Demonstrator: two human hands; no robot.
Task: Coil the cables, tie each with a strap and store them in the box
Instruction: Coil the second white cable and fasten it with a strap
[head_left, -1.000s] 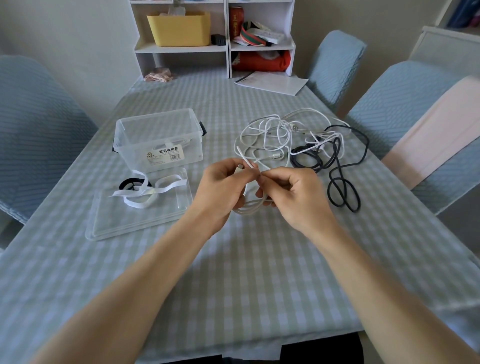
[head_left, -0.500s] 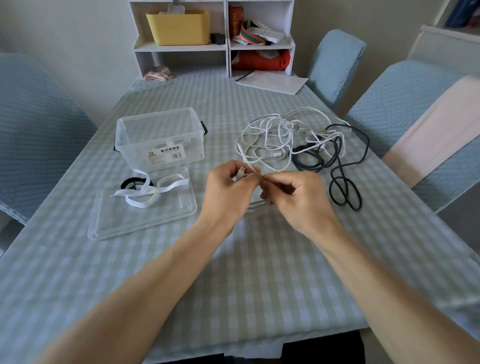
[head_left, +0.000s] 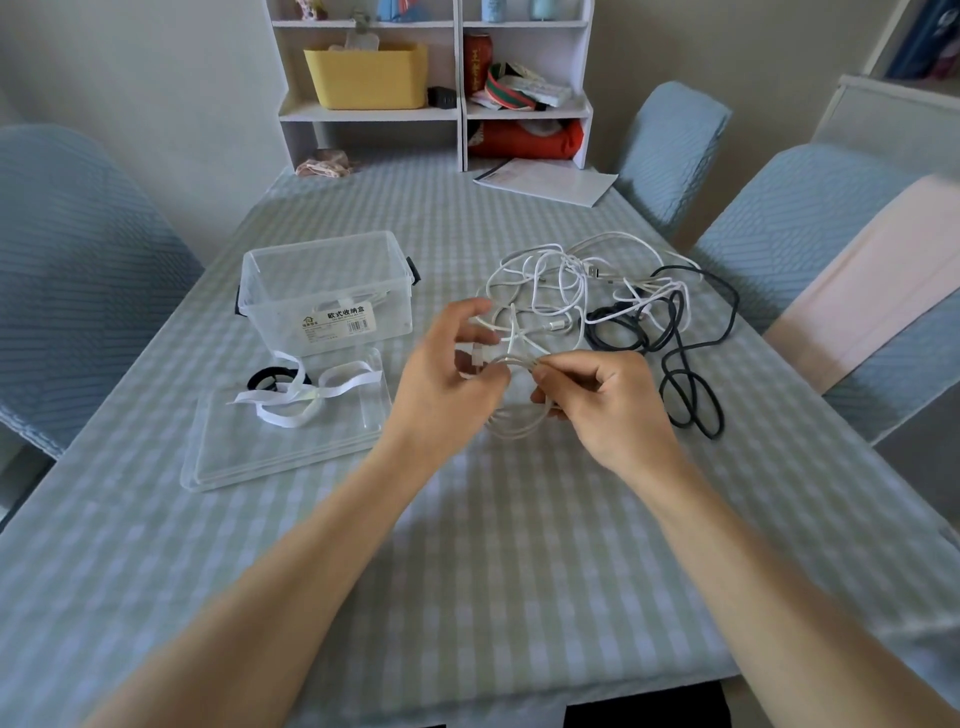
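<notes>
Above the tablecloth, both hands (head_left: 524, 384) pinch a white cable coil (head_left: 514, 423).

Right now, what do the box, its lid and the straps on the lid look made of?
Box: clear glossy plastic, the tablecloth shows through its walls. Lid: the same clear plastic, likely rigid. White straps: flat matte ribbon, probably fabric or hook-and-loop. Black strap: matte band, material unclear.

box (head_left: 327, 291) left | lid (head_left: 291, 441) before box | straps (head_left: 306, 389) on lid | cables (head_left: 613, 296) right
</notes>
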